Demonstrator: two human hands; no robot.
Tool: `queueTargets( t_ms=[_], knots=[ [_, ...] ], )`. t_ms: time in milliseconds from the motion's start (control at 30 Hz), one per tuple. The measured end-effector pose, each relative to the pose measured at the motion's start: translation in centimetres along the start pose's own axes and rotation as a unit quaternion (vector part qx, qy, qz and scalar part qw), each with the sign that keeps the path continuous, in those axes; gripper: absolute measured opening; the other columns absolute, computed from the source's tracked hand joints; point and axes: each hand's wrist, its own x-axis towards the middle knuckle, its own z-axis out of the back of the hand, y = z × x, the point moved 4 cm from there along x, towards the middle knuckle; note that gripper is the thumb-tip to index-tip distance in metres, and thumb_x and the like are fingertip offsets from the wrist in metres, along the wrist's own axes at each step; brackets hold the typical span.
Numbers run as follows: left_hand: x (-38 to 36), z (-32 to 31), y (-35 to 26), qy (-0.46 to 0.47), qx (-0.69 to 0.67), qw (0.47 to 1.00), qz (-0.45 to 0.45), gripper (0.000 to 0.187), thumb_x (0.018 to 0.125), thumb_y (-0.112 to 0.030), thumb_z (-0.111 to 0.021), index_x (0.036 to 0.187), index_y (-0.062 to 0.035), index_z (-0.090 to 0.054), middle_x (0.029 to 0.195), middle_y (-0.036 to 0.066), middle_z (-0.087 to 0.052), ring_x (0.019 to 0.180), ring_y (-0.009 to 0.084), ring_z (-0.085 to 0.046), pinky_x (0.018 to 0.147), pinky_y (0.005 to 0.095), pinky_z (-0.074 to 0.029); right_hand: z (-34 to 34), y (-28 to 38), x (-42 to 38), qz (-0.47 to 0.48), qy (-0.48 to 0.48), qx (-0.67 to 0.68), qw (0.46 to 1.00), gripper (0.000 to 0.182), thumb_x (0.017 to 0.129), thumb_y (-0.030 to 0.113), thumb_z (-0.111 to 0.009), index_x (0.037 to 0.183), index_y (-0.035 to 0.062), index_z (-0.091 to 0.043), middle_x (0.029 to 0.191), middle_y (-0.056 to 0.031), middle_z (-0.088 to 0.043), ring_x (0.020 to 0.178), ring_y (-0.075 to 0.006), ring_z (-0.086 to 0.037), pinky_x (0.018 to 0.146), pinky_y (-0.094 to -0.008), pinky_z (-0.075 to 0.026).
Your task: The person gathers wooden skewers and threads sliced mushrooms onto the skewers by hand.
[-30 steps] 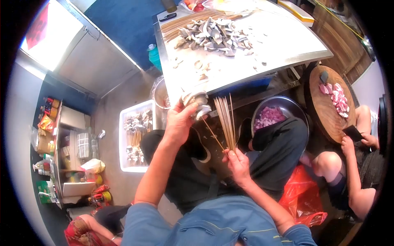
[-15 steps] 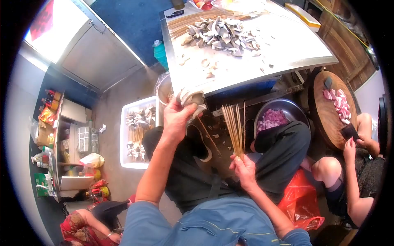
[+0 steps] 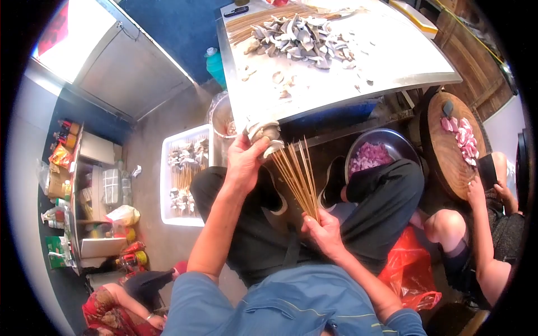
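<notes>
Pieces of sliced mushroom (image 3: 263,133), grey and white, are clasped in my left hand (image 3: 242,163), just below the table's near edge. My right hand (image 3: 326,232) grips a bundle of thin bamboo skewers (image 3: 296,182) by the lower ends. The bundle fans out upward and leans left, and some of its tips reach close to the mushroom pieces. On the table ahead lies a heap of cut mushrooms (image 3: 305,42), beside more loose skewers (image 3: 269,21). A white tray (image 3: 166,190) to my left holds rows of skewered mushrooms.
A steel bowl (image 3: 412,147) of chopped purplish pieces stands by my right knee. Another person's hands (image 3: 479,187) work at a round wooden board (image 3: 443,151) with pink slices. A red plastic bag (image 3: 412,269) lies at my right; shelves (image 3: 84,168) line the left wall.
My right hand has moved left and slightly down, tilting the skewer bundle toward my left hand and spreading it. The co-worker's hands have shifted at the board.
</notes>
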Motion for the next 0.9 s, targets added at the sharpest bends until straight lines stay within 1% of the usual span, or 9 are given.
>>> queueTargets(
  t_ms=[33,167,233,367,500,600,667,900],
  knots=[
    [-0.1,-0.1,0.0,-0.002,-0.016,1.0,0.005,0.034,0.086,-0.002,-0.063,0.119,-0.0035,-0.053,0.104,0.007,-0.063,0.09,0.0182,-0.065,0.076,0.031,-0.057,0.0,0.0,0.1,0.011,0.001,-0.003,1.0,0.015,0.091,0.013,-0.058,0.099,0.0015,-0.062,0.071,-0.0001,-0.062,0.063,-0.0051,-0.053,0.057,-0.0213,-0.042],
    [-0.2,-0.2,0.0,-0.002,-0.027,1.0,0.009,0.034,0.086,-0.002,-0.063,0.118,-0.0035,-0.053,0.104,0.007,-0.063,0.09,0.0187,-0.065,0.076,0.0321,-0.057,0.0,-0.3,0.2,0.022,-0.007,-0.004,1.0,0.013,0.09,0.011,-0.059,0.097,0.0008,-0.062,0.071,-0.0009,-0.062,0.065,-0.0063,-0.056,0.059,-0.0219,-0.045],
    [0.0,0.2,0.1,-0.002,-0.023,1.0,-0.002,0.034,0.088,-0.007,-0.062,0.12,-0.004,-0.051,0.106,0.011,-0.065,0.095,0.0295,-0.066,0.078,0.0391,-0.058,0.0,-0.3,0.2,0.018,-0.006,0.003,1.0,0.013,0.09,0.011,-0.059,0.096,0.0006,-0.062,0.071,-0.0009,-0.062,0.065,-0.0065,-0.056,0.06,-0.0221,-0.045],
    [0.2,1.0,0.2,0.011,-0.049,0.999,-0.02,0.033,0.088,-0.005,-0.061,0.12,-0.004,-0.051,0.107,0.012,-0.064,0.096,0.0315,-0.066,0.077,0.039,-0.059,0.0,-0.2,0.0,0.006,-0.002,0.019,1.0,0.012,0.089,0.011,-0.059,0.095,0.0006,-0.062,0.071,-0.0006,-0.062,0.065,-0.0066,-0.057,0.06,-0.0223,-0.045],
    [-0.1,0.8,0.2,0.006,-0.034,0.999,-0.013,0.033,0.088,-0.005,-0.061,0.12,-0.0043,-0.051,0.107,0.012,-0.064,0.096,0.0317,-0.066,0.077,0.039,-0.059,-0.1,-0.2,0.2,-0.001,-0.001,0.0,1.0,0.012,0.089,0.011,-0.059,0.095,0.001,-0.062,0.071,0.0,-0.061,0.064,-0.0063,-0.056,0.059,-0.0223,-0.045],
    [-0.3,0.5,0.2,0.002,-0.033,0.999,-0.007,0.033,0.088,-0.005,-0.061,0.12,-0.0045,-0.051,0.108,0.013,-0.064,0.096,0.0318,-0.066,0.077,0.0392,-0.059,-0.3,-0.2,0.3,0.017,0.002,0.014,1.0,0.012,0.089,0.011,-0.06,0.095,0.0016,-0.062,0.069,0.0006,-0.061,0.063,-0.0058,-0.055,0.057,-0.0217,-0.043],
    [-0.3,0.5,0.0,0.007,-0.044,0.999,-0.015,0.034,0.088,-0.005,-0.061,0.121,-0.0047,-0.051,0.109,0.013,-0.064,0.097,0.0318,-0.066,0.077,0.0394,-0.059,-0.2,-0.3,0.2,-0.002,0.0,0.009,1.0,0.012,0.089,0.012,-0.06,0.095,0.0022,-0.062,0.069,0.001,-0.061,0.062,-0.0053,-0.054,0.056,-0.0212,-0.041],
    [-0.4,0.4,0.2,0.014,-0.036,0.999,-0.018,0.035,0.088,-0.005,-0.061,0.121,-0.0043,-0.051,0.11,0.013,-0.063,0.097,0.032,-0.066,0.076,0.0399,-0.059,-0.2,0.1,0.4,0.001,-0.006,-0.008,1.0,0.012,0.089,0.013,-0.06,0.095,0.0024,-0.062,0.07,0.0009,-0.061,0.062,-0.0047,-0.054,0.055,-0.0209,-0.041]
  ],
)
